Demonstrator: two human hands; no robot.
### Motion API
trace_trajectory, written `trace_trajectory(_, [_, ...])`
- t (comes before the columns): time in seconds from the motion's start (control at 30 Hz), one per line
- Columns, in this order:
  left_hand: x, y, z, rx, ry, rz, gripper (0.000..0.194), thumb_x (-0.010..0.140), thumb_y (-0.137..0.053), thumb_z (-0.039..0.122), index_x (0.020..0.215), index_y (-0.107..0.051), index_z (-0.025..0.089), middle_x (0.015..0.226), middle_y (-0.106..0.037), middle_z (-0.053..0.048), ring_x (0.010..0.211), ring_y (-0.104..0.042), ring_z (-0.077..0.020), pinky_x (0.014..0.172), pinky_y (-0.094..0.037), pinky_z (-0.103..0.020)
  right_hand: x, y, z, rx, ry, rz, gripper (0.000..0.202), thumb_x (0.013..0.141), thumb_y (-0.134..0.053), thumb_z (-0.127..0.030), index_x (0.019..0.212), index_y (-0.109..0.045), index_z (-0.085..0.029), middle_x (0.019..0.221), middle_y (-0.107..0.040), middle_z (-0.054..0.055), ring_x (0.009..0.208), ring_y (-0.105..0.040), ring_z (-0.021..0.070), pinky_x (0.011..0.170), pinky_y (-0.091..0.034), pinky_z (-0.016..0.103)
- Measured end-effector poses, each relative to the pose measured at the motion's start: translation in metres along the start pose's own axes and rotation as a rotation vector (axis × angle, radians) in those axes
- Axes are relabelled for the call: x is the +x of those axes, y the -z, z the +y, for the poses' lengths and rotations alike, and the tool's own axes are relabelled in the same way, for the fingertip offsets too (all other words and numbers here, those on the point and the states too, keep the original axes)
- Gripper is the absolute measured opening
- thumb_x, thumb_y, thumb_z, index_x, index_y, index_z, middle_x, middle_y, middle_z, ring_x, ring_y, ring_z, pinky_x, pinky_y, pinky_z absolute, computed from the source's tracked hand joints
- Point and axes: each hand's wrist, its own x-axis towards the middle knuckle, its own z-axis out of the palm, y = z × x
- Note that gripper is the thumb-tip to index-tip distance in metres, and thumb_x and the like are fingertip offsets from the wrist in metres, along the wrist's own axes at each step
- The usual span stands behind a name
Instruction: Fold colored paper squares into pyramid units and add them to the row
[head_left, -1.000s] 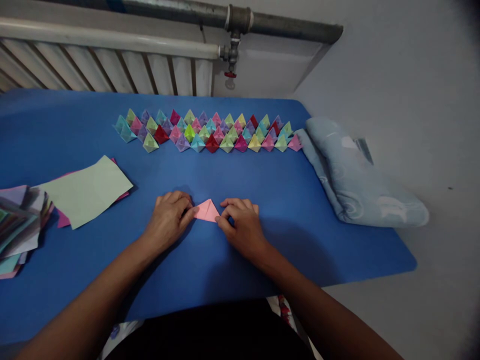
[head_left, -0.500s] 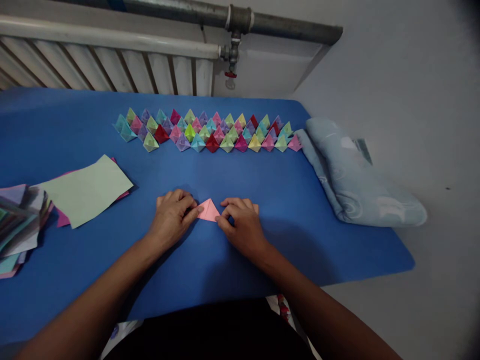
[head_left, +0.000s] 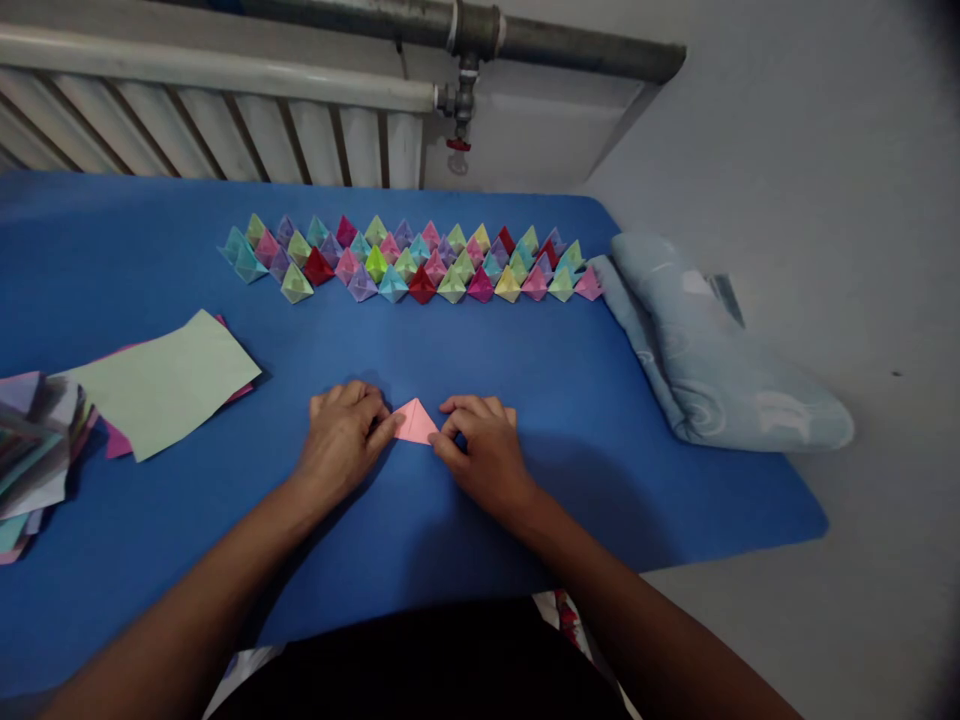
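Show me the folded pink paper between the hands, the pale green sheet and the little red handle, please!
Folded pink paper point(head_left: 415, 424), head view: middle of its visible face.
Pale green sheet point(head_left: 166, 380), head view: middle of its top.
Red handle point(head_left: 458, 145), head view: its middle.

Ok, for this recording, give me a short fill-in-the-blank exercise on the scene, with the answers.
1. The left hand and right hand touch a folded paper coloured ____.
2. The tabletop beneath it is ____ in colour.
3. Of the two hands, the one nearer the patterned cloth is the ____ one.
4. The small valve handle below the pipe is coloured ____.

Missing words: pink; blue; right; red.
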Motion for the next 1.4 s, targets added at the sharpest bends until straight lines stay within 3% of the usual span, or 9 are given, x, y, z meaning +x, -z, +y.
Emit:
trace_trajectory(0.57, [-0.002, -0.001, 0.002, 0.075, -0.030, 0.024, 0.029, 0.091, -0.053, 0.040, 0.071, -0.055, 0.020, 0.081, -0.059, -0.004, 0.077, -0.051, -0.0205, 0.072, -0.034, -0.036, 0.000, 0.000, 0.003, 0.008, 0.001, 0.000, 0.020, 0.086, -0.064, -0.023, 0.067, -0.058, -0.020, 0.108, -0.069, 0.003, 0.101, -0.056, 0.0216, 0.085, -0.032, 0.037])
trace_trajectory(0.87, [-0.004, 0.000, 0.006, 0.142, -0.041, 0.022, 0.027, 0.092, -0.053, 0.039, 0.074, -0.057, 0.019, 0.082, -0.059, -0.006, 0.080, -0.051, -0.0236, 0.073, -0.034, -0.038, -0.006, 0.004, 0.006, -0.131, 0.005, 0.035, 0.018, 0.088, -0.064, -0.032, 0.076, -0.061, -0.020, 0.114, -0.067, 0.006, 0.103, -0.055, 0.0250, 0.086, -0.033, 0.040])
trace_trajectory(0.97, [-0.004, 0.000, 0.008, 0.163, -0.030, 0.007, 0.027, 0.092, -0.053, 0.039, 0.077, -0.061, 0.018, 0.085, -0.060, -0.008, 0.083, -0.052, -0.0258, 0.074, -0.035, -0.039, -0.008, 0.001, 0.007, -0.242, 0.083, 0.051, 0.013, 0.090, -0.063, -0.032, 0.095, -0.067, -0.021, 0.121, -0.063, 0.009, 0.106, -0.052, 0.0263, 0.086, -0.034, 0.040])
trace_trajectory(1.07, [-0.004, 0.001, 0.009, 0.191, -0.010, 0.005, 0.026, 0.092, -0.053, 0.037, 0.079, -0.063, 0.018, 0.088, -0.061, -0.009, 0.085, -0.052, -0.0262, 0.074, -0.035, -0.038, -0.008, -0.002, 0.007, -0.366, 0.307, 0.029, 0.025, 0.094, -0.055, -0.022, 0.115, -0.066, -0.028, 0.130, -0.059, 0.007, 0.112, -0.046, 0.0262, 0.088, -0.033, 0.040])
trace_trajectory(1.17, [-0.004, 0.000, 0.010, 0.200, -0.001, 0.008, 0.025, 0.092, -0.053, 0.037, 0.079, -0.064, 0.018, 0.090, -0.062, -0.008, 0.086, -0.052, -0.0257, 0.074, -0.035, -0.038, -0.007, -0.003, 0.008, -0.411, 0.485, -0.033, 0.035, 0.096, -0.048, -0.017, 0.124, -0.063, -0.033, 0.129, -0.059, 0.004, 0.112, -0.043, 0.0251, 0.089, -0.031, 0.040])
trace_trajectory(1.4, [-0.003, 0.002, 0.004, 0.196, -0.005, 0.022, 0.033, 0.093, -0.051, 0.044, 0.077, -0.064, 0.018, 0.087, -0.061, -0.009, 0.085, -0.052, -0.0263, 0.073, -0.035, -0.038, -0.006, -0.001, 0.010, -0.408, 0.469, -0.141, 0.041, 0.096, -0.047, -0.016, 0.132, -0.058, -0.034, 0.132, -0.058, 0.004, 0.111, -0.042, 0.0257, 0.088, -0.029, 0.040])
